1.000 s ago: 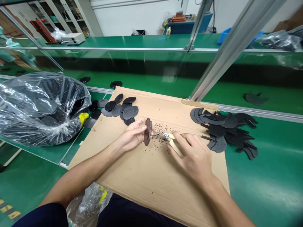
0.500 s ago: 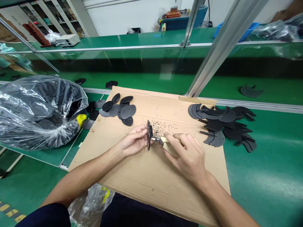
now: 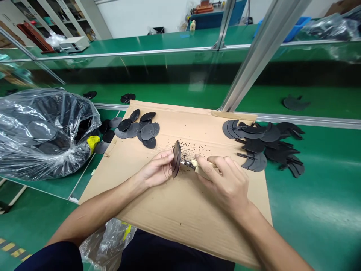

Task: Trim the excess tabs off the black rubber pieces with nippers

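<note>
My left hand (image 3: 156,171) pinches a black oval plastic disc (image 3: 176,158) on edge above a cardboard sheet (image 3: 175,210). My right hand (image 3: 225,184) grips small cutters (image 3: 188,164) with pale handles, their metal tip touching the disc's right face. Tiny black trimmings (image 3: 194,150) lie scattered on the cardboard under the tool. A pile of trimmed oval discs (image 3: 141,128) sits at the cardboard's far left. A heap of black parts with stems (image 3: 265,145) lies at its right edge.
A clear plastic bag full of black parts (image 3: 42,130) rests at the left. A slanted aluminium post (image 3: 254,56) rises behind the cardboard. A few loose black parts (image 3: 295,102) lie on the green belt beyond the rail. Another crumpled bag (image 3: 104,244) is at my lap.
My right hand brought the cutters leftward until their tip met the disc. My left hand keeps holding the disc, tilted slightly differently.
</note>
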Demonstrator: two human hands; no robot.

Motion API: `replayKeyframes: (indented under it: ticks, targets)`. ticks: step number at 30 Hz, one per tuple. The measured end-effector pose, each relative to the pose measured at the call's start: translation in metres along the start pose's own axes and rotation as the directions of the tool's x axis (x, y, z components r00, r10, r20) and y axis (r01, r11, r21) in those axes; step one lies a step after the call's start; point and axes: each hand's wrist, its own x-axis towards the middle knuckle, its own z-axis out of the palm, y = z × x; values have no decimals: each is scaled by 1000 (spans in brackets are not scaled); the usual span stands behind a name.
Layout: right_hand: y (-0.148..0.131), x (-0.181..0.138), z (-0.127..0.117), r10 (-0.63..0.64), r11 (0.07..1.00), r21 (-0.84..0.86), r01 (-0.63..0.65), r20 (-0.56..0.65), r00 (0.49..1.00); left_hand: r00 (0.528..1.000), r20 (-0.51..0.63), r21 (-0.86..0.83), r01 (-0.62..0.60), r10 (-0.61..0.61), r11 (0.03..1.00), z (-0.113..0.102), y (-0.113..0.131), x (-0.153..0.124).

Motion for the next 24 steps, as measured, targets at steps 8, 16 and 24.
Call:
replayKeyframes:
  ticks: [8,16,24]
  targets:
    - [-1,-4,0,-50,997,-66,49,-17,999,998,18,24,55,-55,998,-5,-3,1]
    - [3,-3,4,18,996,-83,-18,2,1000,985,78,126,-166,157,978,-9,9,5]
    - [3,-3,8,75,983,-172,-66,45,996,978,209,353,-90,15,931,-6,6,-2]
